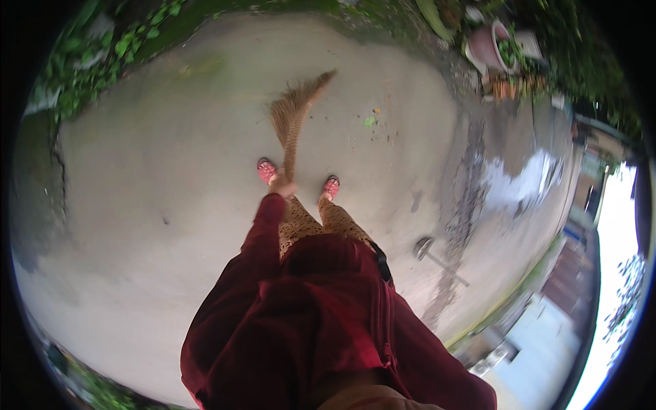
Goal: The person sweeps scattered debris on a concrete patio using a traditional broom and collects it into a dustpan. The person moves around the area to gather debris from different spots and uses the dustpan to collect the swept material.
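My left hand (282,186) is closed around the handle end of a brown straw broom (294,126), in front of my legs. The broom's bristles fan out ahead and bend to the right over the concrete ground. Right of the bristles lies a small litter of bits with a green leaf (370,121). My right hand is out of the picture; only the dark red sleeve on that side shows.
A long-handled dustpan (424,247) is to my right, beside a dark wet strip. Farther right, a puddle (526,174) reflects light. A pink plant pot (486,48) and bricks (504,90) stand at the far right. Green plants (130,44) edge the far left.
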Demonstrator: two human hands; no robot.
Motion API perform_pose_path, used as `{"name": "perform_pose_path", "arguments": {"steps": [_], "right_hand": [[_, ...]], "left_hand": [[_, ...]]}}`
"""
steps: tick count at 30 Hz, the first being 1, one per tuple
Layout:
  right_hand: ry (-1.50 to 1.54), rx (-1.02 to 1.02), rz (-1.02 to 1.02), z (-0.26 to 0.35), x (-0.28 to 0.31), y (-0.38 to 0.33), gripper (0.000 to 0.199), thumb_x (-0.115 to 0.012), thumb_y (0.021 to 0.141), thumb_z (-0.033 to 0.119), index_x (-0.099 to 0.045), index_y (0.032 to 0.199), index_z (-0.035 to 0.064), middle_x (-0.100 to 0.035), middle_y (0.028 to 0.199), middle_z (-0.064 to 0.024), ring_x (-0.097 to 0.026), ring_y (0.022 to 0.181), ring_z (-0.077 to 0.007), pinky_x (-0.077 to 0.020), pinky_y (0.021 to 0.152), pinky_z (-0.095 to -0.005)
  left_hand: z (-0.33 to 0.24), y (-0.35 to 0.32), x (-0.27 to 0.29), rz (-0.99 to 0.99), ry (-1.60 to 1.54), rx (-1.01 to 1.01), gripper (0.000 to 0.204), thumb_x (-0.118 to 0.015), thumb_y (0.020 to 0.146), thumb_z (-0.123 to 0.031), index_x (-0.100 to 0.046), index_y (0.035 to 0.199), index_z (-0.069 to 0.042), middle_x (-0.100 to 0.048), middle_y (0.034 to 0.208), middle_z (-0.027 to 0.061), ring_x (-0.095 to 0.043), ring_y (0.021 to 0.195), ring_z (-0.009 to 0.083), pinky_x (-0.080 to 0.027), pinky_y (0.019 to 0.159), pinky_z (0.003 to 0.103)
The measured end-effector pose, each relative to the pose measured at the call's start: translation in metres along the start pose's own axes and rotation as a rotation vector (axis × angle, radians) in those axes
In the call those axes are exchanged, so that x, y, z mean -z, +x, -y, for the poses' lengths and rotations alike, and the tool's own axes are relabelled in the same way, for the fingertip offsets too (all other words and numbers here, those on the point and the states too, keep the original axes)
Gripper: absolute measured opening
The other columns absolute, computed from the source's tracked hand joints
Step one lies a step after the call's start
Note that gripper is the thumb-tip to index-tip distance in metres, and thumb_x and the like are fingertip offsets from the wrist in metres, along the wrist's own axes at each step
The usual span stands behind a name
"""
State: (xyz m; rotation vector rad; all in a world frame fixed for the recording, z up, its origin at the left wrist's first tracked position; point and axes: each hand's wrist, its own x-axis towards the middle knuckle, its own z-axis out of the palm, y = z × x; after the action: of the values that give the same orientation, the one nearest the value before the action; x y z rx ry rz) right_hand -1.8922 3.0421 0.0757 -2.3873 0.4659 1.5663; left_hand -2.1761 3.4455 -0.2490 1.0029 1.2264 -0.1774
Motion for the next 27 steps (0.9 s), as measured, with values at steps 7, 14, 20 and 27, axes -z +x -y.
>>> {"name": "perform_pose_path", "arguments": {"steps": [7,14,20,27], "right_hand": [[0.171,-0.090,0.186,-0.077,-0.012,0.023,0.035,-0.052,0.075,0.035,-0.050,0.099,0.0089,-0.056,0.084,-0.0083,-0.055,0.078,-0.0206,-0.0443,0.073,-0.0351],[0.370,-0.155,0.442,-0.140,0.004,0.050,0.037,-0.054,0.075,0.034,-0.051,0.103,0.0093,-0.057,0.091,-0.0099,-0.055,0.083,-0.0216,-0.0442,0.074,-0.0360],[0.482,-0.139,0.530,-0.186,0.018,0.082,0.039,-0.056,0.074,0.032,-0.051,0.106,0.0096,-0.057,0.096,-0.0112,-0.055,0.087,-0.0224,-0.0442,0.076,-0.0368],[-0.026,0.116,0.281,-0.348,0.035,0.141,0.040,-0.056,0.075,0.026,-0.049,0.108,0.0061,-0.059,0.093,-0.0102,-0.055,0.088,-0.0214,-0.0432,0.075,-0.0323]], "left_hand": [[-0.057,-0.104,0.076,-0.040,-0.127,0.068,0.080,-0.050,0.062,-0.002,-0.012,0.131,-0.018,-0.046,0.059,0.0048,-0.045,0.041,0.0133,-0.041,0.035,0.028],[-0.071,-0.044,0.038,-0.268,-0.250,0.034,0.026,-0.050,0.060,-0.005,-0.043,0.084,-0.002,-0.045,0.049,0.0060,-0.046,0.036,0.0170,-0.042,0.035,0.030],[0.009,0.097,-0.085,-0.255,0.084,-0.013,0.015,-0.051,0.057,-0.010,-0.050,0.069,-0.001,-0.049,0.056,0.0065,-0.048,0.042,0.0157,-0.043,0.043,0.029],[-0.012,0.023,-0.351,-0.136,0.333,0.084,0.056,-0.050,0.064,-0.015,-0.035,0.115,0.002,-0.057,0.077,0.0197,-0.058,0.060,0.0228,-0.048,0.056,0.033]]}}
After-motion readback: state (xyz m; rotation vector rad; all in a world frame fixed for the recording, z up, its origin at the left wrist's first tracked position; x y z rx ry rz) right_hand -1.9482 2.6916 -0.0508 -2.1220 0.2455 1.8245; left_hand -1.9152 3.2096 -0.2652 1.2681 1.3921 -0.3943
